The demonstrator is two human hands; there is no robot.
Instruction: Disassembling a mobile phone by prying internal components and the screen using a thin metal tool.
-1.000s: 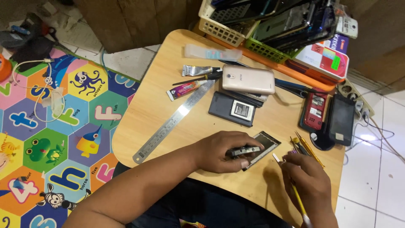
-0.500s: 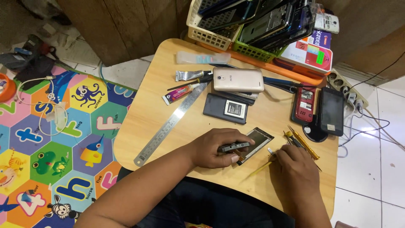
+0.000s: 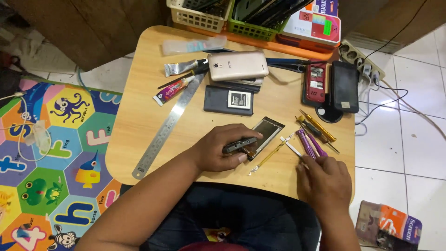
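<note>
My left hand [image 3: 217, 149] is closed around a small dark phone body [image 3: 239, 145], pressing it against the wooden table [image 3: 139, 111]. A black screen panel [image 3: 265, 132] lies right beside it, partly under the fingers. A thin yellow tool [image 3: 268, 158] lies loose on the table between my hands. My right hand [image 3: 325, 182] is at the table's near right edge. Its fingertips touch the handle ends of two purple screwdrivers [image 3: 308, 143] that lie flat. Two yellow-handled screwdrivers [image 3: 318, 125] lie just beyond them.
A steel ruler [image 3: 165, 132], glue tubes [image 3: 174, 88], a gold phone [image 3: 238, 65], an open dark phone with its battery [image 3: 228, 100], a red phone [image 3: 316, 82] and a black phone [image 3: 344, 86] lie on the table. Baskets [image 3: 199, 15] stand at the back. A power strip [image 3: 362, 57] and a play mat [image 3: 51, 139] are on the floor.
My right hand held the yellow tool earlier; it now lies on the table and the hand has shifted right to the purple screwdrivers. My left hand keeps its grip.
</note>
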